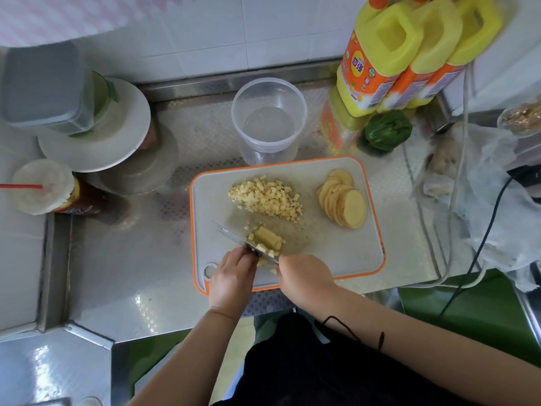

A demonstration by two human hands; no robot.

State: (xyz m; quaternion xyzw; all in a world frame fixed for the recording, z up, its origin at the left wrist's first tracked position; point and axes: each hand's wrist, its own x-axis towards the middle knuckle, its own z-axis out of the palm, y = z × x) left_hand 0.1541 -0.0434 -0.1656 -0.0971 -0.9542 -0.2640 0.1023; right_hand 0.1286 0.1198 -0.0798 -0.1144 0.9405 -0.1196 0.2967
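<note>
Two curled hands: right hand (304, 273) grips the knife (234, 238), left hand (232, 273) holds potato strips (268, 238)

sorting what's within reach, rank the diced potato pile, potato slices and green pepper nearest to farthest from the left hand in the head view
From the left hand:
1. diced potato pile, middle of the cutting board, just beyond the knife.
2. potato slices, board's right side.
3. green pepper, off the board, far right.
</note>
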